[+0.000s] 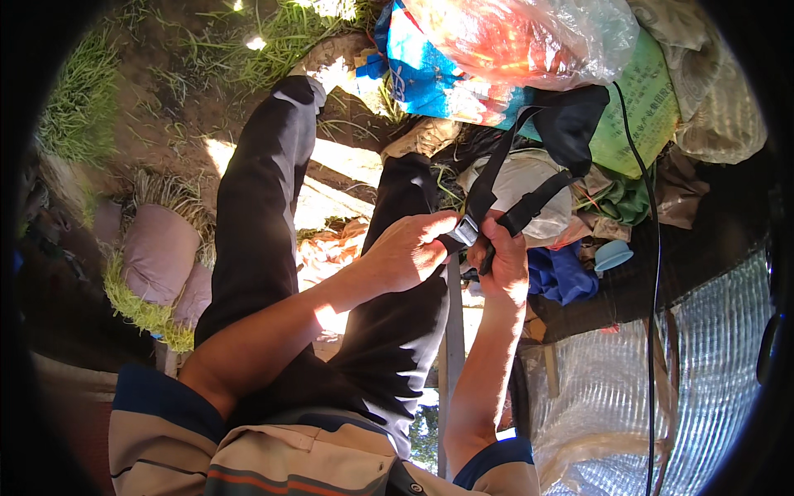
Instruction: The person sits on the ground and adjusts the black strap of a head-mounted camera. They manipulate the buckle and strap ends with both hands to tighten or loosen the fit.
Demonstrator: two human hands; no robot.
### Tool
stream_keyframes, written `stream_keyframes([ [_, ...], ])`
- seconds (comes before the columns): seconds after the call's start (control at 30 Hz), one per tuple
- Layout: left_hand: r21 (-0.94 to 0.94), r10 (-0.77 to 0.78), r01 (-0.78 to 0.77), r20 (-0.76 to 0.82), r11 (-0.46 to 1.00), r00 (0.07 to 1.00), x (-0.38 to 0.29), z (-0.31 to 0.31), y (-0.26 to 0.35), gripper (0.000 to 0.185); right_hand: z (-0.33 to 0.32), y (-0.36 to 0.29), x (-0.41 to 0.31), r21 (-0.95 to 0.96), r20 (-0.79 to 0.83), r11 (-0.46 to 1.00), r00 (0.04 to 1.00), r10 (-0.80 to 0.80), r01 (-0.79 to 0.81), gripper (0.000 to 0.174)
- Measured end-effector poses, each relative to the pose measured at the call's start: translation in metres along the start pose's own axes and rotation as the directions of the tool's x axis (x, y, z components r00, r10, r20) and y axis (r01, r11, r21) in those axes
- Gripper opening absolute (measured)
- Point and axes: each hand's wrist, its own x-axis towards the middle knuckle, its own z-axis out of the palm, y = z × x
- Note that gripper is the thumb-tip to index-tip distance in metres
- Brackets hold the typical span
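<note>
A black webbing strap (496,166) with a metal buckle (466,230) runs between my hands and up to a black fabric piece (567,124). My left hand (406,253) pinches the strap at the buckle, thumb and index finger closed on it. Just to the right, my right hand (505,254) grips another length of the black strap, whose short end hangs below the fingers. Both hands are above my thigh in dark trousers.
Clear plastic over red contents (527,37) and a green printed sack (645,105) lie ahead. A black cable (651,248) hangs at right, near a light-blue lid (613,255) and blue cloth (561,273). Mauve bundles (160,251) and cut grass (80,105) are at left.
</note>
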Motion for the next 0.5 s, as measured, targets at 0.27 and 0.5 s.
stream_keyframes([
  [0.27,-0.006,0.006,-0.006,0.025,1.000,1.000,0.006,0.002,-0.003,0.056,0.002,0.004,0.011,-0.023,-0.132,0.992,0.983,-0.126,0.124,0.016],
  [0.5,-0.045,0.018,-0.018,0.004,0.999,1.000,0.009,-0.001,-0.003,0.053,-0.003,0.012,0.008,-0.033,-0.087,0.996,0.993,-0.080,0.078,0.019],
])
